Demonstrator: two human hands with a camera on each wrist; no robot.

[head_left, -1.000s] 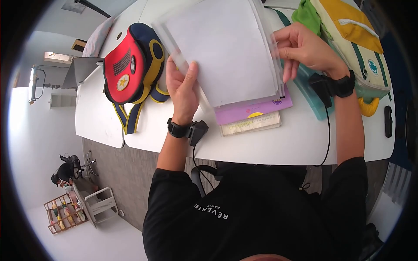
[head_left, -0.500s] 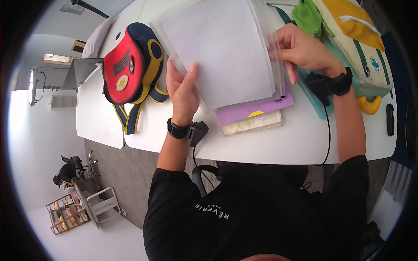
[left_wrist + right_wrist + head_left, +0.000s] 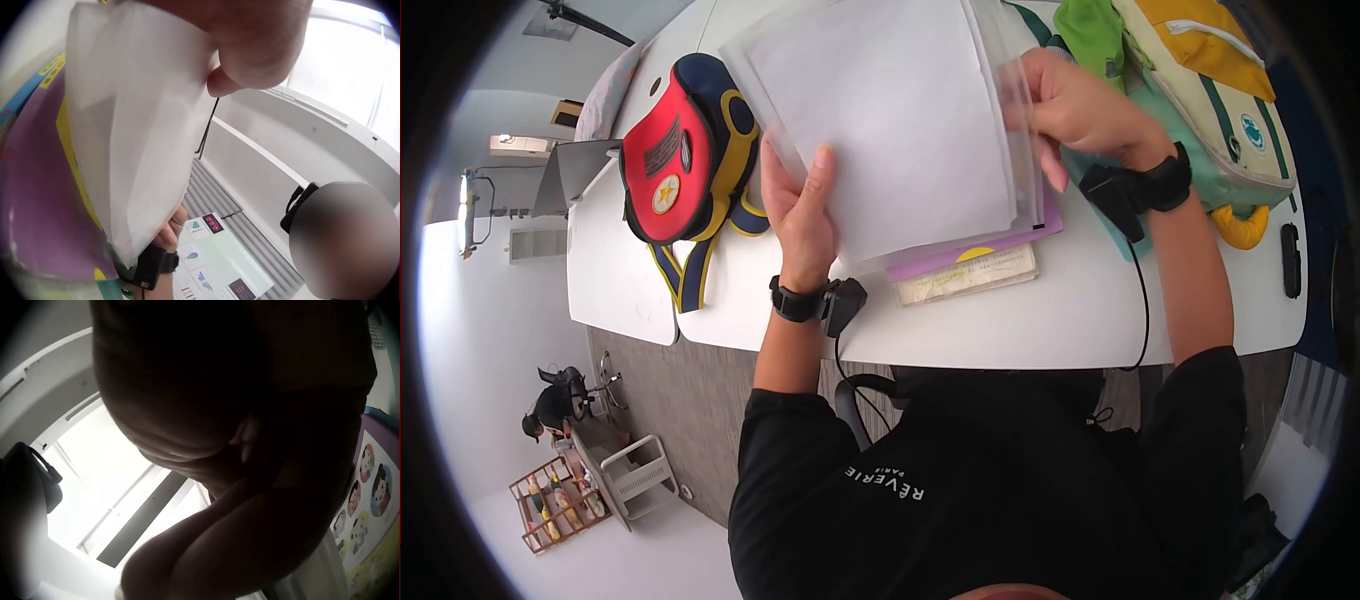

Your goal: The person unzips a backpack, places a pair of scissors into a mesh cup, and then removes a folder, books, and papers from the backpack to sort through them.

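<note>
My left hand (image 3: 803,220) grips the left side of a translucent plastic document folder (image 3: 745,70), thumb lying on its front. White paper (image 3: 890,130) fills the folder, which is tilted up over the table. At its right edge, the fingers of my right hand (image 3: 1090,105) pinch the folder's open side, their tips blurred and partly behind the plastic. A purple booklet (image 3: 1046,222) and a worn, pale booklet (image 3: 970,277) lie under the folder. In the left wrist view the folder (image 3: 144,106) hangs beside a purple cover (image 3: 44,187); the right wrist view is mostly dark hand (image 3: 237,537).
A red and navy backpack (image 3: 665,165) stands to the left on the white table (image 3: 960,335). On the right are a cream, green and yellow backpack (image 3: 1200,110) and a small black object (image 3: 1291,260). Another person (image 3: 555,405) is in the background.
The folder and left hand have shifted slightly left in the head view. My right hand has also moved a little left, its fingers further over the folder's right edge.
</note>
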